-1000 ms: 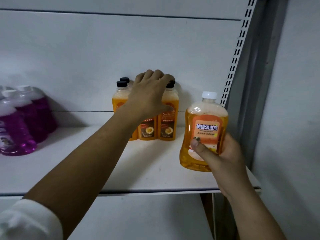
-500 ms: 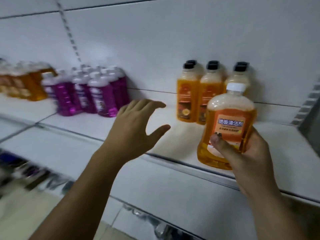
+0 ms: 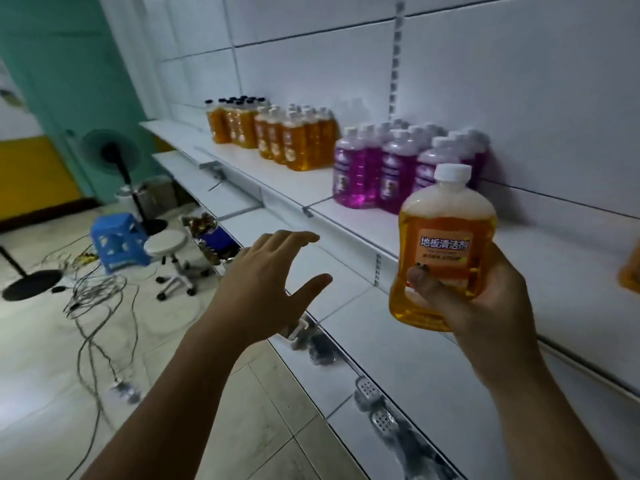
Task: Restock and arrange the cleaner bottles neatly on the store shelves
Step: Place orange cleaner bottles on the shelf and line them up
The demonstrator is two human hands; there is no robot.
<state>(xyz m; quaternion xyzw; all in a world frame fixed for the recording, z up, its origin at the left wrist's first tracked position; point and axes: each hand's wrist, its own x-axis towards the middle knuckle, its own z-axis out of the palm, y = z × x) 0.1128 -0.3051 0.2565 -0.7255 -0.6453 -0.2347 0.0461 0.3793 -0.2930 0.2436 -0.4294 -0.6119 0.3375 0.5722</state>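
Gripping bottle (image 3: 446, 216) (地板清洁剂), right hand (image 3: 485, 306)

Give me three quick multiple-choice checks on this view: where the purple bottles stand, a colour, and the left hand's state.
1. Where do the purple-liquid plastic bottles stand?
A. in a cardboard box
B. on the white metal shelf
C. on a trolley

2. What colour is the cap of the orange-liquid plastic bottle gripped by the right hand?
A. white
B. black
C. blue

3. How is the left hand?
A. gripping a purple bottle
B. flat on the shelf
C. open in the air, holding nothing

Answers: 1 B, they stand in rows on the shelf; 2 A, the cap is plainly white; 3 C, its fingers are spread with nothing in them.
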